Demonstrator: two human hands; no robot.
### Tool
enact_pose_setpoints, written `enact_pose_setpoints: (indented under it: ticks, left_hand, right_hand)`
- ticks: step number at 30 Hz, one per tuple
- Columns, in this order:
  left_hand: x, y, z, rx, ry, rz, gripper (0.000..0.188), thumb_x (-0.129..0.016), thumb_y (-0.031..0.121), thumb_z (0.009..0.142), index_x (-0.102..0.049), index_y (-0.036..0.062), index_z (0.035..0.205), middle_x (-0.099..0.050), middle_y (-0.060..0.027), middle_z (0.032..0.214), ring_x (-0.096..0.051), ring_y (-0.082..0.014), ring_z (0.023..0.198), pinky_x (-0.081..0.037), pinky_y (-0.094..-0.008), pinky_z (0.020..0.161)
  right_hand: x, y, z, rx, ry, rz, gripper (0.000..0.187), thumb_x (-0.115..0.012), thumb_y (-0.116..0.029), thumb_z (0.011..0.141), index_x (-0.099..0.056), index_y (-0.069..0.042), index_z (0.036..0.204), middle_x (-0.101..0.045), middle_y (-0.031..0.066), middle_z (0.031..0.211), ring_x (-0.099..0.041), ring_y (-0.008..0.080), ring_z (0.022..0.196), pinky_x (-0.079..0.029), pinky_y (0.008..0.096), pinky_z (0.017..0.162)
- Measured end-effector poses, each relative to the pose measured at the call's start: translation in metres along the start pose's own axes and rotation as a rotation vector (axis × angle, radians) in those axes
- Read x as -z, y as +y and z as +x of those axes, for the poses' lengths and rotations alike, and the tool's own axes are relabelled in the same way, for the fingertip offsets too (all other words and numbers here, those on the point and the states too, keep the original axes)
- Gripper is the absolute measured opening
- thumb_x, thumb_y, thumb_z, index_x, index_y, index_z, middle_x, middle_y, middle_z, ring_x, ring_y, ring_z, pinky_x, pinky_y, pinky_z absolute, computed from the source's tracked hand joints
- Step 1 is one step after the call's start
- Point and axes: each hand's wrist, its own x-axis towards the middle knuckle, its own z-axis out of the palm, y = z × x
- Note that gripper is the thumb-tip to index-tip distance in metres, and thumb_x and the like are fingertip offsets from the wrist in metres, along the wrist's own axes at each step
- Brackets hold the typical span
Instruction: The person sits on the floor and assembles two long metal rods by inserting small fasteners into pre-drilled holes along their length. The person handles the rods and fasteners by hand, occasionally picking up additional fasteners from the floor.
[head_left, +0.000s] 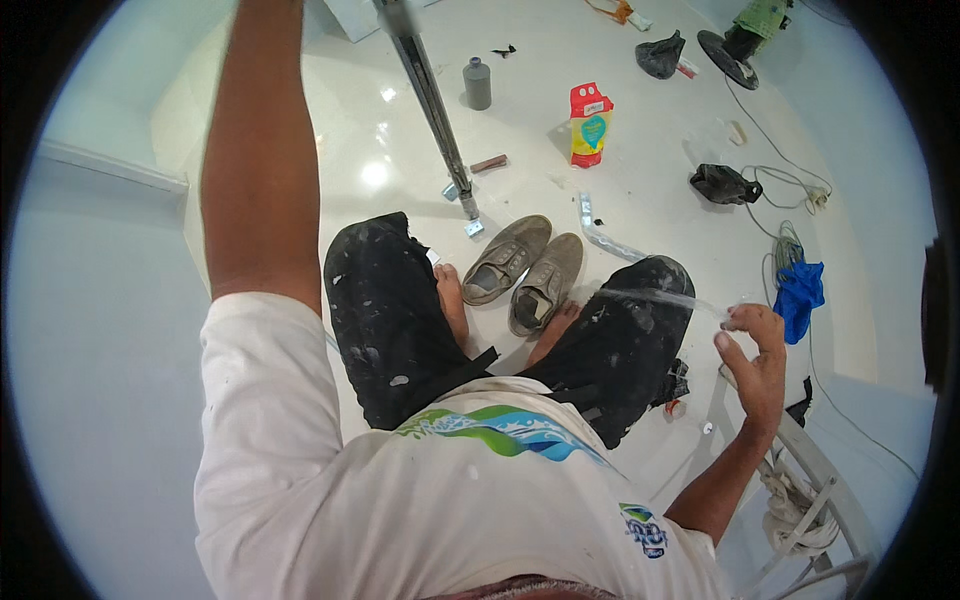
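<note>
My right hand (757, 360) is off to the right, beside my bent knee, its fingers curled. At its fingertips is the end of a thin see-through strip (660, 296), perhaps plastic film or tape, which runs left over my black paint-spotted trousers (640, 330). My left arm reaches up past the upper edge, so my left hand is out of sight. A pair of worn grey-brown shoes (510, 258) lies on the floor between my bare feet. Just ahead, a metal pole (432, 105) slants down to a small bracket at its foot.
Ahead on the glossy floor stand a grey bottle (477, 84) and a red-yellow pouch (590, 125). Black plastic bags (724, 184), a blue bag (798, 300) and loose cable (770, 145) lie to the right. A metal frame (815, 480) with cloth is at lower right.
</note>
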Motion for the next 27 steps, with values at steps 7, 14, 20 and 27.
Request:
enact_pose_setpoints:
  ticks: [7,14,20,27]
  left_hand:
    - [-0.019,-0.104,-0.101,0.186,-0.08,-0.285,0.057,-0.064,0.065,0.108,-0.063,0.0096,0.095,-0.062,-0.0051,0.066,-0.065,-0.0188,0.054,-0.054,-0.0339,0.049]
    - [-0.007,-0.038,-0.062,0.242,0.082,-0.332,0.065,-0.056,0.075,0.107,-0.056,0.0136,0.087,-0.055,-0.0031,0.066,-0.056,-0.0166,0.052,-0.049,-0.0333,0.046]
    - [-0.087,0.012,-0.022,0.254,0.093,-0.502,0.069,-0.054,0.078,0.106,-0.053,0.0105,0.09,-0.056,-0.0057,0.071,-0.053,-0.0169,0.051,-0.049,-0.0353,0.046]
    - [-0.073,0.05,-0.01,0.315,0.146,-0.831,0.066,-0.055,0.074,0.108,-0.051,0.0087,0.098,-0.056,-0.0061,0.069,-0.056,-0.0185,0.052,-0.05,-0.0356,0.046]
  right_hand:
    - [-0.071,0.124,-0.073,-0.615,0.191,0.156,0.022,-0.072,-0.017,0.106,-0.068,-0.005,0.088,-0.058,0.001,0.071,-0.051,0.008,0.061,-0.05,0.028,0.061]
    - [-0.069,0.048,-0.017,-0.562,-0.025,0.182,0.095,-0.073,0.0,0.095,-0.033,-0.026,0.177,-0.072,0.0187,0.122,-0.07,0.0218,0.082,-0.059,0.0363,0.079]
    - [-0.118,0.034,0.068,0.058,0.305,0.071,0.07,-0.084,-0.008,0.091,-0.059,-0.002,0.156,-0.067,0.022,0.143,-0.065,0.0372,0.133,-0.049,0.0485,0.117]
    - [-0.165,0.019,0.122,0.017,0.037,0.183,0.071,-0.091,-0.012,0.085,-0.058,0.001,0.147,-0.068,0.0278,0.133,-0.067,0.0438,0.127,-0.052,0.0515,0.107]
